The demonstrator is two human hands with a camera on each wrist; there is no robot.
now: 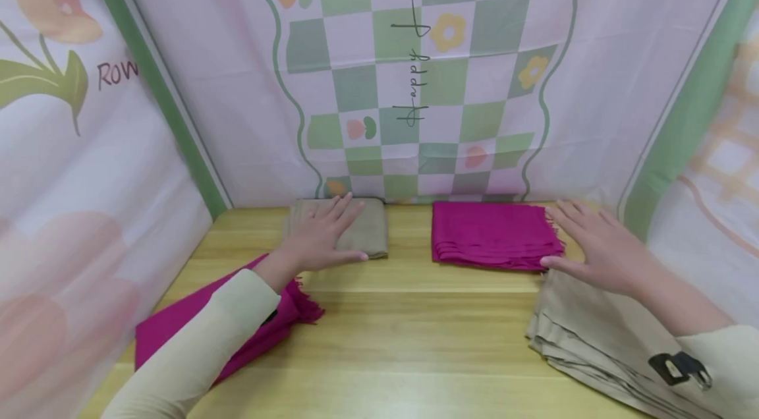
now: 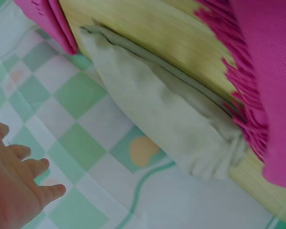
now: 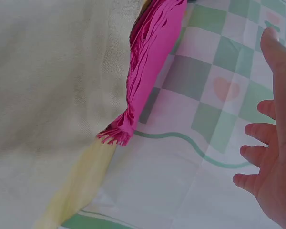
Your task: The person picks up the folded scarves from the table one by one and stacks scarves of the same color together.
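Note:
Fingers spread and holding nothing, my left hand (image 1: 317, 238) is over a folded beige cloth (image 1: 370, 228) at the back left of the table. The left wrist view shows that hand apart from the cloth. My right hand (image 1: 599, 251), also with its fingers extended, is beside the fringed end of a folded magenta scarf (image 1: 489, 234) at the back right. Under my left forearm lies a second magenta scarf (image 1: 196, 320), its fringe pointing right. A larger layered beige cloth (image 1: 593, 340) lies below my right wrist, partly hidden by the arm.
The wooden table (image 1: 409, 333) meets a hanging fabric backdrop (image 1: 397, 83) with green and white checks along its back edge. Printed curtains (image 1: 59, 195) close in the left side, and more patterned fabric (image 1: 711, 208) hangs on the right.

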